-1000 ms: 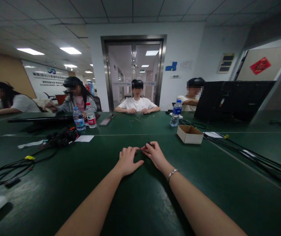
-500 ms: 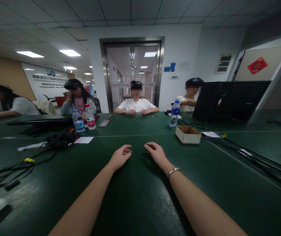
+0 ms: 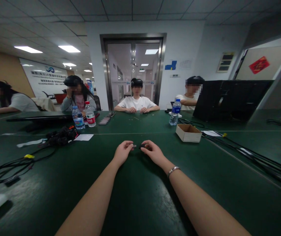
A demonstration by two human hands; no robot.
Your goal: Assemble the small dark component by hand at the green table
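Observation:
Above the green table (image 3: 135, 183), my left hand (image 3: 123, 152) pinches what looks like a USB stick (image 3: 134, 146), its silvery tip pointing right. The rest of it is hidden by my fingers. Just across a narrow gap, my right hand (image 3: 153, 152) is closed on a small black cap-like piece (image 3: 141, 146), held between thumb and fingertips. The two pieces face each other without touching.
An open cardboard box (image 3: 189, 133) stands to the right, with a water bottle (image 3: 175, 112) behind it. Black cables (image 3: 243, 154) run along the right. Two bottles stand at left near a black strapped device (image 3: 61, 136). Several people sit around the table.
My hands have come slightly closer together. The silvery tip in my left hand and the black piece in my right now show clearly between the fingers.

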